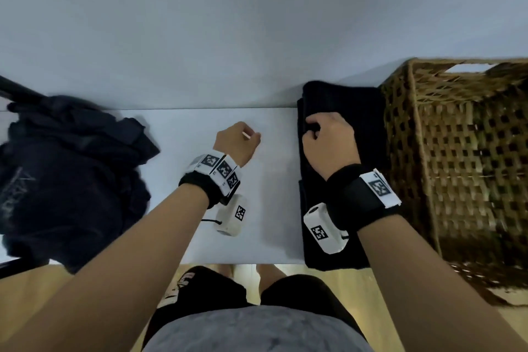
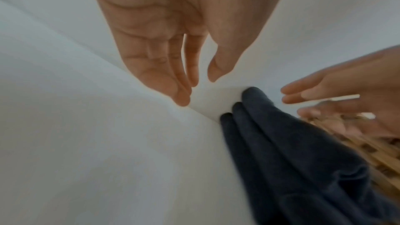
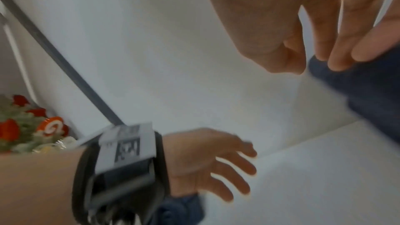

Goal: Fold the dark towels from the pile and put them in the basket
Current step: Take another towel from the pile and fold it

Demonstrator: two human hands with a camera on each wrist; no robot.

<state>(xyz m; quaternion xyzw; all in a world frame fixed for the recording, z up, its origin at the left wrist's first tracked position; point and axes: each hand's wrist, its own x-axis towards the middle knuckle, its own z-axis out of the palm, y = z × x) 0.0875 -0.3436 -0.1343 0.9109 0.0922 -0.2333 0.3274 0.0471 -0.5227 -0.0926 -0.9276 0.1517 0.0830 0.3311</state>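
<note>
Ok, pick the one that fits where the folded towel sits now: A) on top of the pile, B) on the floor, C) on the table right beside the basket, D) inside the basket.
C: the folded towel lies on the table against the basket, under the right hand.

Black wristbands (image 1: pixel 354 194); white tagged cameras (image 1: pixel 324 228).

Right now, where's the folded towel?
In the head view the folded dark towel lies on the white table at the person's right, beside the wicker basket, under the right hand; not in it yet.
</note>
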